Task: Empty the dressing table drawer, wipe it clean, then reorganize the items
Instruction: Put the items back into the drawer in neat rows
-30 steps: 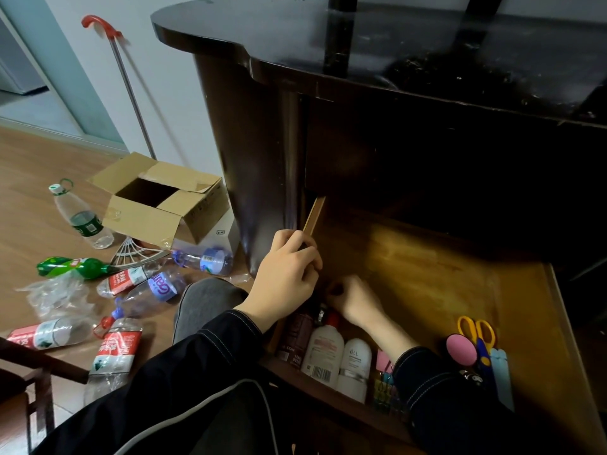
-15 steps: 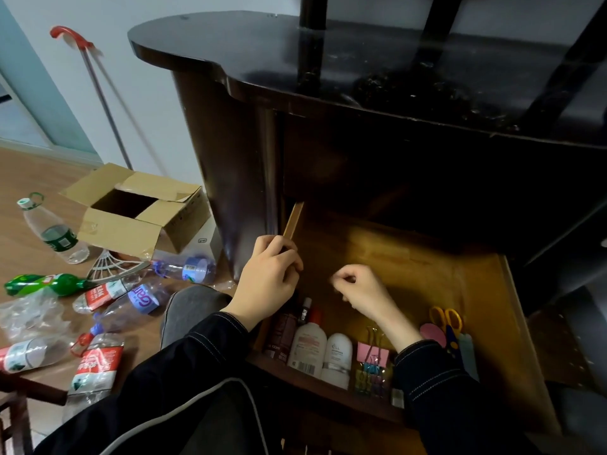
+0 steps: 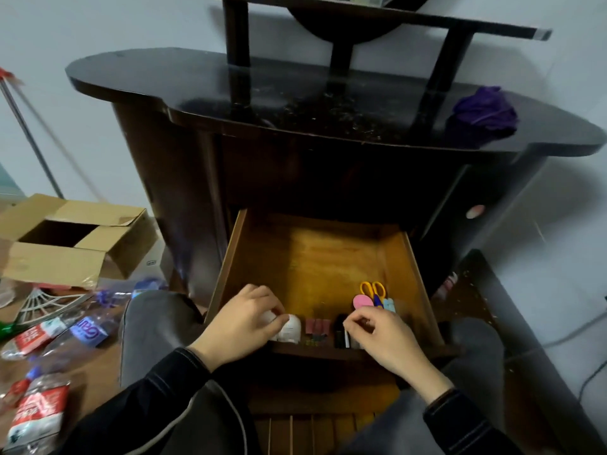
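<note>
Amber wooden drawer [image 3: 315, 257] hangs open at frame centre; left hand [image 3: 243, 320], palm down at its lower-left front, curls its fingers round the white bottles [image 3: 292, 330]; right hand [image 3: 381, 336], lower right, has its fingers bent, thumb meeting forefinger beside a black container [image 3: 340, 333]; whether it pinches anything cannot be told.
</note>
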The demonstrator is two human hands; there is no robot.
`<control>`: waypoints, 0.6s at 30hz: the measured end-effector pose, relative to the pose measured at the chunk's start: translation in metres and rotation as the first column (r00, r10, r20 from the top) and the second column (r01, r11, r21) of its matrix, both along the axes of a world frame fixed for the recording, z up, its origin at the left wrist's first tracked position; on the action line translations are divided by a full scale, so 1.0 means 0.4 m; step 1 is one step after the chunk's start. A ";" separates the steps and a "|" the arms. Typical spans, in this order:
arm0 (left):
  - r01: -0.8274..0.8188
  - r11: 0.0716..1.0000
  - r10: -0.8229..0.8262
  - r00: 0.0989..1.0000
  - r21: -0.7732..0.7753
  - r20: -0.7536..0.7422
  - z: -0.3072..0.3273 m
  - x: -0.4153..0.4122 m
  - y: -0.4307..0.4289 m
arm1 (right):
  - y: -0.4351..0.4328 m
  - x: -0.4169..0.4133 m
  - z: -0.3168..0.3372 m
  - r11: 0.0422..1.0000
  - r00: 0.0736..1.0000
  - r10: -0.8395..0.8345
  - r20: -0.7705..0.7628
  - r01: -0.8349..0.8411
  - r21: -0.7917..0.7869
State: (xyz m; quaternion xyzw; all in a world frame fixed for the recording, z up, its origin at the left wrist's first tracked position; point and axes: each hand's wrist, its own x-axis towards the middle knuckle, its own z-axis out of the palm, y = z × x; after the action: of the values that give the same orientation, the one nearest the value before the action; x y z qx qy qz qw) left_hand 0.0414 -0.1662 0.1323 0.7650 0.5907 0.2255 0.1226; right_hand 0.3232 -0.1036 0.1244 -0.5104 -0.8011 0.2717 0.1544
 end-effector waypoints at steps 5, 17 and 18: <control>0.112 0.988 -0.115 0.993 -0.109 -0.021 -0.007 0.018 -0.023 | -0.074 0.038 -0.001 0.983 0.981 0.138 0.137 -0.152 0.099; 0.197 0.975 -0.182 0.972 0.099 -0.148 -0.041 0.033 -0.061 | -0.097 0.032 -0.028 0.909 0.982 0.148 0.115 -0.181 0.375; 0.192 0.976 -0.176 0.974 0.108 -0.142 -0.040 0.032 -0.053 | -0.089 0.029 -0.026 0.910 0.983 0.147 0.110 -0.179 0.374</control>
State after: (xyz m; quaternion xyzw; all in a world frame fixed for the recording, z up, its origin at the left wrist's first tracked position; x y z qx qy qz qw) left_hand 0.0541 -0.1875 0.1163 0.8356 0.5094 0.1975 0.0570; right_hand 0.3349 -0.1393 0.1140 -0.4123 -0.8840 0.1016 0.1957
